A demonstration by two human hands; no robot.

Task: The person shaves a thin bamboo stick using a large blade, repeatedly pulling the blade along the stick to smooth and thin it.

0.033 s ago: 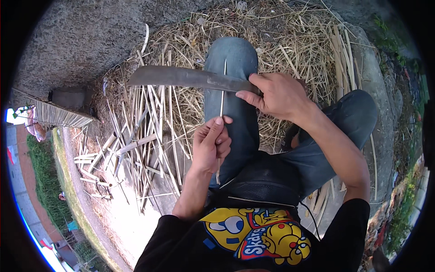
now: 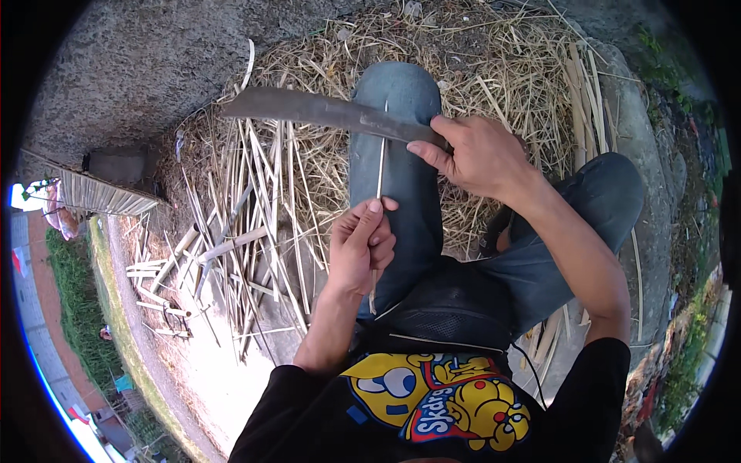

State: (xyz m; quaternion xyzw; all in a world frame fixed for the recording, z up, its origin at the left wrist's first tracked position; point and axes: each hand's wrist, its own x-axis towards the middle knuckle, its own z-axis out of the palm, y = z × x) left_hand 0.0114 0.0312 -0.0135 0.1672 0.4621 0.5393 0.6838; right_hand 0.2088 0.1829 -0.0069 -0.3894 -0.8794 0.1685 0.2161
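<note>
My left hand [image 2: 363,243] pinches a thin bamboo strip [image 2: 380,174] between thumb and fingers. The strip points away from me along my bent left leg, and its near end shows below the hand. My right hand [image 2: 482,157] is closed round the base of a machete [image 2: 324,111]; the grip itself is mostly hidden by the hand. The wide dark blade reaches leftward across my knee [image 2: 397,81] and crosses over the strip near its far end. Whether the blade touches the strip, I cannot tell.
Many split bamboo strips [image 2: 258,177] lie heaped on the left, with short bamboo pieces [image 2: 231,245] beside them. Shavings [image 2: 494,69] cover the ground ahead. More slats [image 2: 583,100] lie at the far right. A rough grey wall [image 2: 139,69] rises at the far left.
The machete has moved a little away from me along the strip, its tip swinging farther forward. My right hand has shifted slightly right with it. My left hand is almost unmoved.
</note>
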